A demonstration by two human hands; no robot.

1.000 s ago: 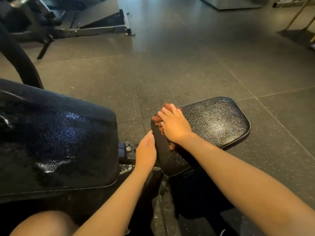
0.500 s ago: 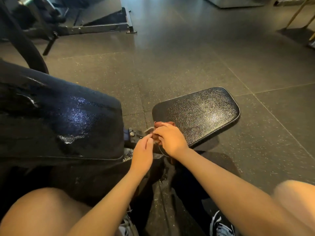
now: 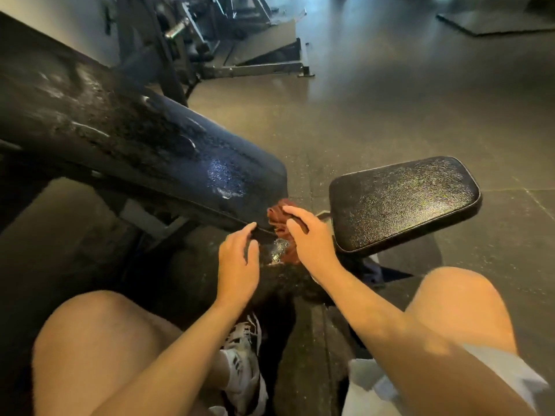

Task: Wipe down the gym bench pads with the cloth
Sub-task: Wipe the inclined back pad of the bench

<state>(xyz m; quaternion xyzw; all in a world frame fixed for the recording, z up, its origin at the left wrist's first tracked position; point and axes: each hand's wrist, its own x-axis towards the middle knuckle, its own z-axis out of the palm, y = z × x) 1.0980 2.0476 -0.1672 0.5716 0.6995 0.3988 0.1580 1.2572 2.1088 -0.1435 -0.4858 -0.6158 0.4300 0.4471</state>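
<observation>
The fingers (image 3: 292, 210) of the right hand (image 3: 309, 241) are curled down over a bunched reddish-brown cloth (image 3: 277, 216) and hold it. The cloth sits under and just ahead of these fingertips, in the gap between the two bench pads, and a fold of it hangs down below the palm.

Just left of them, the left hand (image 3: 238, 265) holds nothing. Its fingers (image 3: 247, 228) are loosely spread and only slightly bent, and the index tip touches the lower corner edge of the long back pad (image 3: 135, 136). Between the two hands a small patch glints (what it is cannot be told).

The cloth touches the near end of the back pad. From both sets of fingers that pad runs away up and to the left, tilted, its dark surface showing pale streaks and a shiny wet-looking spot close to the fingers. To the right of the right hand's fingers, just beside the knuckles, lies the shorter seat pad (image 3: 402, 202), black and speckled with light.

Below the wrists, between the forearms, is a white-and-black shoe (image 3: 243, 358). A bare knee shows on either side. Beyond the fingers the dark rubber floor (image 3: 375, 109) stretches off to a machine frame (image 3: 255, 67), well apart from the hands.
</observation>
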